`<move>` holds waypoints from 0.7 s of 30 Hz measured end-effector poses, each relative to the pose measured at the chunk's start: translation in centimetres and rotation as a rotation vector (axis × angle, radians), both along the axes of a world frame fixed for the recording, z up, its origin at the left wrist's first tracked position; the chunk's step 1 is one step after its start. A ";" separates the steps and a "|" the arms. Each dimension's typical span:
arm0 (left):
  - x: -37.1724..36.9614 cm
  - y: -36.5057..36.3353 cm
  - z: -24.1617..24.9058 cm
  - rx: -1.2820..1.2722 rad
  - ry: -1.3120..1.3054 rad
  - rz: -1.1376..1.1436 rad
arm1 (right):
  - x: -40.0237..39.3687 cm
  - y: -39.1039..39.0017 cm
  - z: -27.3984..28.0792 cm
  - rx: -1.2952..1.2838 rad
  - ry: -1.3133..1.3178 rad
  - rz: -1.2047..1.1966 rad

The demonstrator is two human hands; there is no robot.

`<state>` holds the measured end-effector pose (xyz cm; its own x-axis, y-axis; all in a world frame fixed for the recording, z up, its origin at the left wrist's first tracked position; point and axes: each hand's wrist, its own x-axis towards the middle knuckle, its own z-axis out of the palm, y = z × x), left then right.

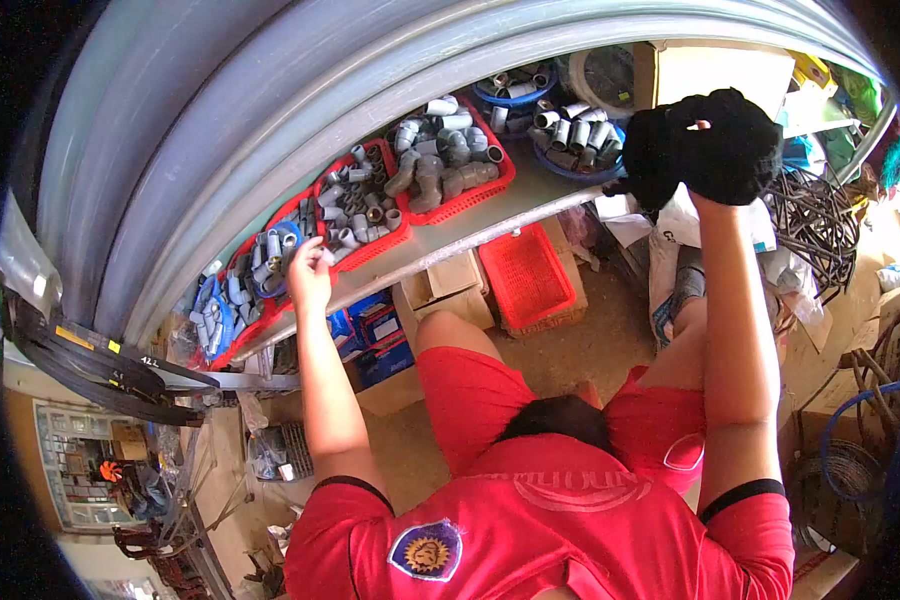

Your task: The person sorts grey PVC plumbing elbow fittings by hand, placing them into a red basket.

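Observation:
My left hand (310,272) is at the shelf's front edge, beside a red basket of grey pipe fittings (348,238). Its fingers are slightly bent and apart, with nothing visible in them. My right hand (703,125) is raised at the right, mostly hidden by a bunched black cloth (735,150); a small bit of fingertip shows through. The cloth is in front of the shelf's right end, near a blue basket of short grey pipe pieces (582,135). Another red basket (505,180) holds larger grey elbows and couplings.
Long grey pipes (200,130) curve overhead at the upper left. Below the shelf are a red plastic basket (530,280), cardboard boxes and blue boxes (382,340). A tangle of dark rods (815,225) lies at the right. A cardboard box (720,72) stands behind the cloth.

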<state>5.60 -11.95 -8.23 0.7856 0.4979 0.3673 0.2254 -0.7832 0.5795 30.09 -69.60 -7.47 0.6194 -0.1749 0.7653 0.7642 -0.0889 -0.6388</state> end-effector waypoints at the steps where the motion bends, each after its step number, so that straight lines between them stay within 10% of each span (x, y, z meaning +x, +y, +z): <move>1: 0.0 0.3 0.3 0.058 -0.099 -0.028 | -0.2 1.1 0.2 -0.143 -0.002 -0.167; 3: -0.4 0.9 1.3 0.071 -0.171 -0.034 | -4.5 2.1 6.5 -0.884 0.055 -0.712; 5: -0.6 -0.4 3.2 -0.126 -0.303 -0.116 | -4.1 3.4 5.2 -0.997 -0.090 -0.840; 7: -0.8 -4.1 6.0 -0.130 -0.341 -0.147 | -4.4 5.2 6.2 -0.711 -0.288 -0.672; 16: 1.7 -23.2 8.9 -0.442 -0.497 -0.373 | -11.0 14.3 3.0 0.119 0.515 1.277; 21: 3.2 -28.8 9.4 -0.672 -0.696 -0.435 | -11.3 13.3 5.6 0.026 0.512 1.177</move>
<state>8.81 -40.79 1.22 0.6673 0.4926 0.5586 -0.5454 -0.1876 0.8169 18.80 -56.35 -1.87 0.6308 0.6649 0.3999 0.0414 0.4858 -0.8731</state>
